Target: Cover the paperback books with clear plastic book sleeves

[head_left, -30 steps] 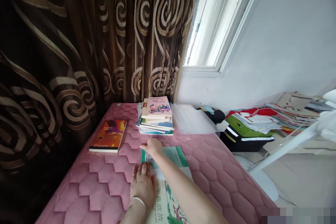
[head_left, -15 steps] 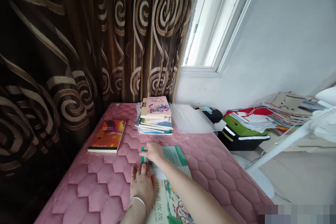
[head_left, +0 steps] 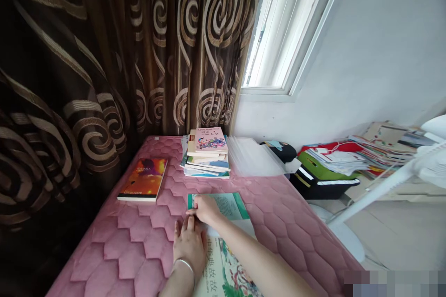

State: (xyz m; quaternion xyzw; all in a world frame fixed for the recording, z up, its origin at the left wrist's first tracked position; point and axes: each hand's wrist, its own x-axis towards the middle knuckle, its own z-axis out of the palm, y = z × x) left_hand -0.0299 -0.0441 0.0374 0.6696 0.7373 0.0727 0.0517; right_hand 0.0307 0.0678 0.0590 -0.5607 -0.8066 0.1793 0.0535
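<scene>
In front of me on the bed lies an illustrated book (head_left: 230, 267) with large Chinese characters on its pale cover. A green-bordered printed panel (head_left: 234, 205) lies at its far end, with a whitish strip between the two. My left hand (head_left: 190, 243), with a silver bracelet at the wrist, rests flat on the book's left edge, fingers stretched forward. Reaching across from the right, my right hand (head_left: 206, 211) has its fingers bent and closed at the panel's left edge. Its fingertips are close to my left fingertips. The hand partly covers what it grips.
An orange book (head_left: 143, 180) lies left on the pink quilted mattress (head_left: 128, 246). A book stack (head_left: 208, 153) stands by the curtain (head_left: 167, 46), beside translucent plastic sheets (head_left: 256, 157). Beyond the bed's right edge are a white fan (head_left: 372, 190) and a black-green box (head_left: 324, 174) with papers.
My right hand has shifted slightly toward me and right along the panel's left edge, with its fingers drawn in more. My left hand stays in place.
</scene>
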